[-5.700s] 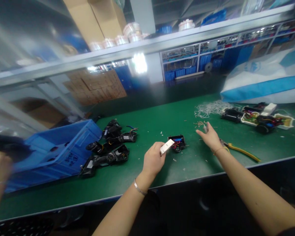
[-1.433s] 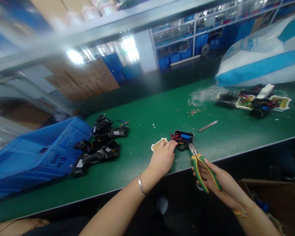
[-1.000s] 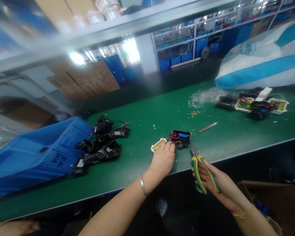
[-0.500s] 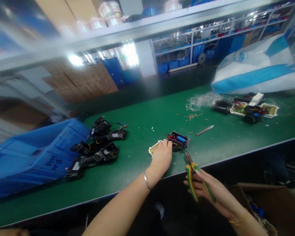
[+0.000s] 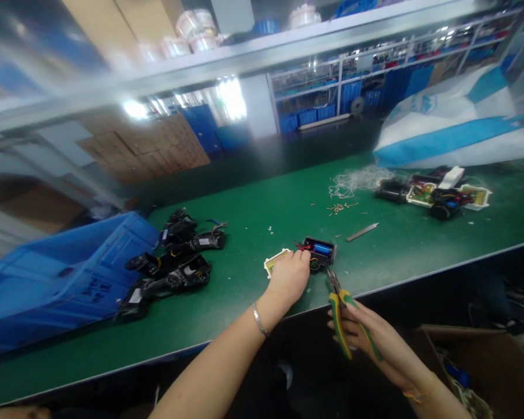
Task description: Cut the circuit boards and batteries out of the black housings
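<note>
Head cam, going left to right: blue crate (image 5: 65,273) sits at the left end of the desk (image 5: 253,215), with a pile of black housings (image 5: 174,259) just beside it. Near the front edge, about mid-desk, the left hand (image 5: 288,276) rests palm down with its fingers curled over the white-framed board (image 5: 274,262), fingertips touching the wires of the small black battery case (image 5: 319,251) right next to it. A moment ago that hand was a bit flatter on the board, now the fingers look more bunched at the wires, so my guess is it's pinning the piece for a cut. The right hand (image 5: 367,337) is off the front edge, wrapped around the green-and-yellow pliers (image 5: 338,305), whose tip points up at the case but isn't touching it; can't tell if the nose is parted. Compared with the oldest shot, the pliers were lying on the desk and that hand was empty and reaching, so the tool got picked up since. Further right: a metal file (image 5: 361,232), scattered scraps (image 5: 340,206), then a cluster of opened units (image 5: 436,195) in front of the white-and-blue sack (image 5: 449,131) at the back right corner
</note>
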Tool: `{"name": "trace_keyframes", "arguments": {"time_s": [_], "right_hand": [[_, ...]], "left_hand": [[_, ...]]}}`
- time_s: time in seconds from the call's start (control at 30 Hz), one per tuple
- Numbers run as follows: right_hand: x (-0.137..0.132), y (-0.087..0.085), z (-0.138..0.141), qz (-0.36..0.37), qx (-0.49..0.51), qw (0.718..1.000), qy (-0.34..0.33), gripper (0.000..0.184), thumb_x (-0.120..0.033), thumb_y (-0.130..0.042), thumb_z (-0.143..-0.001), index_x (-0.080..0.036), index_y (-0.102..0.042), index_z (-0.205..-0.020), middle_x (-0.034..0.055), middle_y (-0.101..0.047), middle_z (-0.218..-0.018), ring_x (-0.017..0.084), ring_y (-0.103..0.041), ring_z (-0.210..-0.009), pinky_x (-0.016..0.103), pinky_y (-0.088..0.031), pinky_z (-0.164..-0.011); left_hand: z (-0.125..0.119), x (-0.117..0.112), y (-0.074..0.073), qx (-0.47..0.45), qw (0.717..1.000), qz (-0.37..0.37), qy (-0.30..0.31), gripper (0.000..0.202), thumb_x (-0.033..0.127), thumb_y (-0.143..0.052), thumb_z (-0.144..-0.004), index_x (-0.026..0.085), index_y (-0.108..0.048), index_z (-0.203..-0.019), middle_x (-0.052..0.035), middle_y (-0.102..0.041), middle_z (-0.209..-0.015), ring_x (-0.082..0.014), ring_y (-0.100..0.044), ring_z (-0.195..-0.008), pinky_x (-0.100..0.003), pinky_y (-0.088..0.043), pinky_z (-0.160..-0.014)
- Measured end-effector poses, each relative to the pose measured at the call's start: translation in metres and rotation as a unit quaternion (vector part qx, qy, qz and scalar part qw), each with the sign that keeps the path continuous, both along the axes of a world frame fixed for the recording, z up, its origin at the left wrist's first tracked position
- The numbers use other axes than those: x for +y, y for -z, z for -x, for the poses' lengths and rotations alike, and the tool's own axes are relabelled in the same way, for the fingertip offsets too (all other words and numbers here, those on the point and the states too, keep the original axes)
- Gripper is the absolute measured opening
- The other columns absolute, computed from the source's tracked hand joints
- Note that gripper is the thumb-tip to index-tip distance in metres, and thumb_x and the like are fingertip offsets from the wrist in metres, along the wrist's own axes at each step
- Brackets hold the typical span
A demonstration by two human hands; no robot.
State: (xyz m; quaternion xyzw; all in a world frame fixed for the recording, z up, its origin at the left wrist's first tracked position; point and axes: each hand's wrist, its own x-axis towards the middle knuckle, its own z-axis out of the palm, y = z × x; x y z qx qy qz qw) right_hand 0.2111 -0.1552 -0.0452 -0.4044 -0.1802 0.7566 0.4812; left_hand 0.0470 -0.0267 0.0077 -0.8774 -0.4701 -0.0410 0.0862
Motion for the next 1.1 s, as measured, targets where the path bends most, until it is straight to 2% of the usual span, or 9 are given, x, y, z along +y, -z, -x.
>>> {"name": "trace_keyframes", "arguments": {"time_s": [0.13,0.3,0.43,0.53,0.63,0.8,0.97,1.1], "right_hand": [[0.001,-0.005,0.000,-0.018,0.000,1.000,-0.003,0.038,-0.041,-0.054,-0.089,-0.020,-0.056,-0.120,0.0114,-0.063,-0.117,0.026,-0.059,-0.106,0.042,-0.046,-0.089],[0.001,-0.012,0.004,-0.021,-0.019,0.999,-0.046,0.039,-0.044,-0.055,-0.087,-0.020,-0.058,-0.118,0.0118,-0.064,-0.115,0.026,-0.059,-0.106,0.042,-0.045,-0.090],[0.001,-0.016,0.013,-0.022,-0.067,0.994,-0.077,0.042,-0.048,-0.056,-0.085,-0.021,-0.060,-0.117,0.0116,-0.064,-0.114,0.025,-0.059,-0.106,0.040,-0.044,-0.090],[0.004,-0.018,0.018,-0.019,-0.105,0.991,-0.083,0.044,-0.050,-0.055,-0.085,-0.021,-0.060,-0.117,0.0111,-0.064,-0.113,0.024,-0.059,-0.107,0.039,-0.043,-0.091],[0.008,-0.019,0.021,-0.033,-0.123,0.988,-0.087,0.046,-0.052,-0.055,-0.085,-0.021,-0.059,-0.119,0.0105,-0.064,-0.112,0.024,-0.059,-0.106,0.039,-0.043,-0.090],[0.011,-0.018,0.026,-0.052,-0.137,0.985,-0.093,0.046,-0.050,-0.055,-0.084,-0.022,-0.057,-0.121,0.0081,-0.066,-0.104,0.023,-0.061,-0.099,0.039,-0.045,-0.087],[0.013,-0.019,0.034,-0.055,-0.118,0.987,-0.100,0.046,-0.049,-0.057,-0.084,-0.021,-0.056,-0.120,0.0059,-0.067,-0.099,0.023,-0.062,-0.093,0.038,-0.047,-0.085],[0.016,-0.018,0.038,-0.062,-0.118,0.986,-0.096,0.047,-0.052,-0.058,-0.081,-0.022,-0.058,-0.118,0.0056,-0.068,-0.098,0.023,-0.063,-0.090,0.036,-0.048,-0.081]], "left_hand": [[0.005,-0.002,-0.004,-0.026,0.998,0.051,0.005,0.016,0.028,-0.046,-0.090,0.020,-0.058,-0.097,-0.0053,-0.062,-0.090,-0.0199,-0.057,-0.087,-0.030,-0.045,-0.074],[0.017,-0.002,-0.007,-0.074,0.994,0.084,-0.002,0.020,0.022,-0.047,-0.089,0.028,-0.063,-0.098,-0.0022,-0.063,-0.093,-0.0175,-0.058,-0.092,-0.028,-0.044,-0.079],[0.024,0.000,-0.007,-0.104,0.988,0.110,-0.043,0.021,0.022,-0.045,-0.089,0.028,-0.063,-0.099,-0.0009,-0.066,-0.095,-0.0165,-0.060,-0.087,-0.026,-0.044,-0.074],[0.027,0.001,-0.006,-0.121,0.981,0.132,-0.070,0.023,0.022,-0.049,-0.087,0.026,-0.061,-0.106,-0.0022,-0.067,-0.097,-0.0161,-0.062,-0.087,-0.026,-0.045,-0.076],[0.029,0.001,-0.003,-0.127,0.982,0.128,-0.057,0.020,0.024,-0.051,-0.087,0.023,-0.064,-0.102,-0.0034,-0.067,-0.098,-0.0170,-0.061,-0.091,-0.028,-0.045,-0.082],[0.036,0.000,-0.002,-0.161,0.979,0.124,-0.028,0.016,0.028,-0.054,-0.086,0.024,-0.067,-0.095,-0.0019,-0.066,-0.096,-0.0169,-0.061,-0.090,-0.028,-0.045,-0.081],[0.040,-0.003,-0.006,-0.189,0.968,0.165,-0.026,0.016,0.030,-0.053,-0.087,0.024,-0.067,-0.091,-0.0011,-0.069,-0.091,-0.0163,-0.062,-0.086,-0.027,-0.045,-0.078],[0.042,-0.006,-0.006,-0.206,0.964,0.167,-0.033,0.014,0.027,-0.055,-0.086,0.023,-0.067,-0.089,-0.0012,-0.069,-0.088,-0.0166,-0.062,-0.087,-0.028,-0.045,-0.080]]}}
